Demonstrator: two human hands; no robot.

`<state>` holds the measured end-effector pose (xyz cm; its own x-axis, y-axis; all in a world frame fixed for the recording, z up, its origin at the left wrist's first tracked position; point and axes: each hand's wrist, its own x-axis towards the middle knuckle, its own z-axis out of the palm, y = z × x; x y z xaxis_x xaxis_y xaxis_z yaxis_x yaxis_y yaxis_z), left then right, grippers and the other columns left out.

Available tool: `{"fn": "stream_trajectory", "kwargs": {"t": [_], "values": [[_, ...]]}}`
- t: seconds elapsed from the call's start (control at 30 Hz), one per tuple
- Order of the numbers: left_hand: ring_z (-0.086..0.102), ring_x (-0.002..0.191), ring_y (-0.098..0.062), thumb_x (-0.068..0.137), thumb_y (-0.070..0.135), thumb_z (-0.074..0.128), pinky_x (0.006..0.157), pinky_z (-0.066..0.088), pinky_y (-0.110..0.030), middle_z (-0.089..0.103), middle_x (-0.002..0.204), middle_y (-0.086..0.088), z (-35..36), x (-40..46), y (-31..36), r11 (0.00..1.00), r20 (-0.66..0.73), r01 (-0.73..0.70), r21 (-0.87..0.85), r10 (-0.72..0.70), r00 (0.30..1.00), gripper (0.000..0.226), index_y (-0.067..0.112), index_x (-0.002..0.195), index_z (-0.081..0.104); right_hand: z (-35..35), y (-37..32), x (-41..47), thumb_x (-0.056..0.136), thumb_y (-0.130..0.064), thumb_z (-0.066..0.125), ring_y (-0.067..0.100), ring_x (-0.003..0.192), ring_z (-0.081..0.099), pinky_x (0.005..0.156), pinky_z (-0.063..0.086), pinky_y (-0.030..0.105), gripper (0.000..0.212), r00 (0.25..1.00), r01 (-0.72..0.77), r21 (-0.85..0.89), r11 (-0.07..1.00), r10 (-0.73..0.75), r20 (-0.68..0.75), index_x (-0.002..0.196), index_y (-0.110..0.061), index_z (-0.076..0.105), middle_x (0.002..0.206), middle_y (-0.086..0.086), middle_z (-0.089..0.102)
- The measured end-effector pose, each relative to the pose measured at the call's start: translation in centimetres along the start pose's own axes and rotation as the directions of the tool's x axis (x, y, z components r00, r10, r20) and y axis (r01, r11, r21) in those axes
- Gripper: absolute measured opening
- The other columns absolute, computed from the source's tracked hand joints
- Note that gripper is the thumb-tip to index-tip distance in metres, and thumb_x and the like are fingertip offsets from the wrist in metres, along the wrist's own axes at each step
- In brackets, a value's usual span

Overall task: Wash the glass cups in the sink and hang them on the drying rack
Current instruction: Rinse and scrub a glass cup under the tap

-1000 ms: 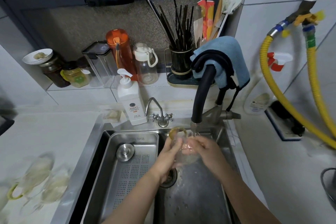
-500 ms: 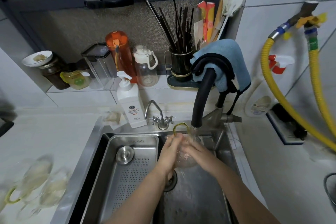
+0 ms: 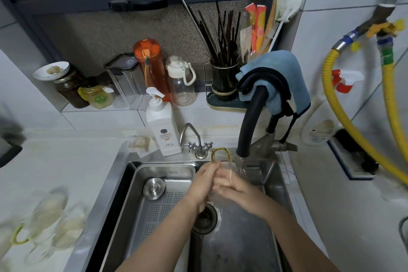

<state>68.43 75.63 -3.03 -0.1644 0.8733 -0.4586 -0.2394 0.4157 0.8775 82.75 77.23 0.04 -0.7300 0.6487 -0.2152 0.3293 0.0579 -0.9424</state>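
You have one clear glass cup [image 3: 229,169] over the sink [image 3: 271,174], just under the black faucet's spout; its yellow-green loop handle sticks up toward the back wall, and your fingers cover most of its body. More glass cups [image 3: 55,223] lie on their sides, close together on the white counter left of the sink, blurred; one shows a yellow-green handle at its left end. You cannot see any drying rack.

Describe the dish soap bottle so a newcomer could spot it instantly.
Start at the steel sink and look to its back rim, just left of the small chrome tap. The dish soap bottle stands there: opaque white with a pump top, unlike the clear and orange bottles on the ledge behind.
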Motion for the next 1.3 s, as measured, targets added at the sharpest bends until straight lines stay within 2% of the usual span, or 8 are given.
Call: {"fn": "stream_trajectory", "kwargs": {"t": [0.1, 0.27, 0.37, 0.47, 0.83, 0.93, 1.13, 1.3], "values": [[0.069, 0.083, -0.027, 0.084, 0.051, 0.063, 0.078, 0.058, -0.039, 0.072, 0.096, -0.010, -0.6, 0.0, 0.2, 0.999, -0.009, 0.020, -0.030, -0.021, 1.000, 0.040, 0.016, 0.104, 0.067, -0.3, 0.9, -1.2, 0.096, -0.023, 0.054, -0.012, 0.087, 0.063, 0.082, 0.051, 0.015, 0.012, 0.995, -0.001, -0.204, 0.979, -0.019, -0.099, 0.103, -0.032, 0.059, 0.096, -0.013, 0.069], [0.064, 0.111, -0.020, 0.073, 0.057, 0.074, 0.093, 0.053, -0.046, 0.062, 0.119, 0.009, 0.2, -1.0, -0.8, 0.995, 0.086, 0.022, -0.096, -0.013, 0.996, 0.065, 0.041, 0.129, 0.045, 0.0, 1.8, -1.1, 0.097, -0.024, 0.051, 0.005, 0.082, 0.070, 0.086, 0.053, 0.032, 0.018, 0.903, 0.046, 0.068, 0.997, -0.012, -0.430, 0.096, -0.034, 0.066, 0.087, -0.010, 0.074], [0.068, 0.102, -0.018, 0.076, 0.049, 0.073, 0.080, 0.057, -0.038, 0.063, 0.123, 0.003, 0.2, -1.0, -1.8, 0.994, 0.105, 0.013, -0.104, -0.002, 0.994, 0.065, 0.039, 0.133, 0.043, 0.4, 1.9, -1.0, 0.098, -0.031, 0.048, 0.011, 0.095, 0.070, 0.095, 0.050, 0.037, 0.022, 0.938, 0.035, 0.225, 0.974, 0.046, -0.344, 0.110, -0.027, 0.066, 0.096, -0.004, 0.075], [0.070, 0.095, -0.019, 0.072, 0.069, 0.067, 0.073, 0.056, -0.036, 0.066, 0.123, -0.001, -0.4, -0.5, -1.7, 0.997, 0.081, 0.057, -0.057, -0.052, 0.995, 0.067, 0.033, 0.126, 0.054, 0.5, 2.6, -1.4, 0.096, -0.025, 0.053, 0.007, 0.103, 0.067, 0.097, 0.051, 0.038, 0.020, 0.987, 0.000, 0.034, 0.999, 0.006, -0.158, 0.113, -0.022, 0.063, 0.105, -0.007, 0.073], [0.065, 0.104, -0.002, 0.068, 0.056, 0.079, 0.087, 0.053, -0.025, 0.047, 0.141, 0.002, 1.1, -0.6, -1.1, 0.995, 0.030, -0.084, -0.052, 0.085, 0.996, 0.094, 0.031, 0.146, 0.034, 0.3, 2.6, -1.4, 0.098, -0.030, 0.049, 0.010, 0.098, 0.069, 0.101, 0.047, 0.044, 0.023, 0.949, -0.024, 0.211, 0.977, 0.089, -0.302, 0.110, -0.020, 0.066, 0.101, -0.005, 0.075], [0.045, 0.133, -0.017, 0.052, 0.067, 0.082, 0.109, 0.041, -0.044, 0.033, 0.153, 0.002, 1.4, -0.7, -1.5, 0.998, 0.077, -0.055, 0.001, 0.055, 0.995, 0.118, 0.041, 0.150, 0.022, -0.1, 2.4, -0.9, 0.099, -0.034, 0.044, 0.007, 0.091, 0.071, 0.099, 0.048, 0.043, 0.027, 0.906, -0.034, 0.290, 0.956, 0.152, -0.395, 0.105, -0.021, 0.067, 0.093, -0.006, 0.076], [0.067, 0.108, -0.021, 0.078, 0.045, 0.076, 0.099, 0.051, -0.046, 0.065, 0.125, -0.007, 1.6, -0.6, -1.1, 0.991, 0.035, -0.013, -0.131, 0.018, 0.999, 0.064, 0.039, 0.133, 0.043, -0.3, 3.0, -1.1, 0.097, -0.024, 0.051, 0.013, 0.106, 0.066, 0.093, 0.051, 0.030, 0.023, 0.958, -0.008, 0.290, 0.957, 0.091, -0.273, 0.117, -0.023, 0.064, 0.111, -0.003, 0.072], [0.046, 0.131, -0.013, 0.066, 0.067, 0.073, 0.115, 0.032, -0.040, 0.046, 0.143, 0.009, 1.8, -1.2, -1.9, 1.000, 0.075, -0.020, -0.023, 0.022, 0.997, 0.093, 0.041, 0.145, 0.031, -0.6, 2.5, -0.9, 0.096, -0.026, 0.052, 0.019, 0.092, 0.072, 0.085, 0.056, 0.033, 0.021, 0.893, 0.021, 0.352, 0.936, 0.141, -0.427, 0.101, -0.018, 0.071, 0.095, 0.001, 0.076]]}}
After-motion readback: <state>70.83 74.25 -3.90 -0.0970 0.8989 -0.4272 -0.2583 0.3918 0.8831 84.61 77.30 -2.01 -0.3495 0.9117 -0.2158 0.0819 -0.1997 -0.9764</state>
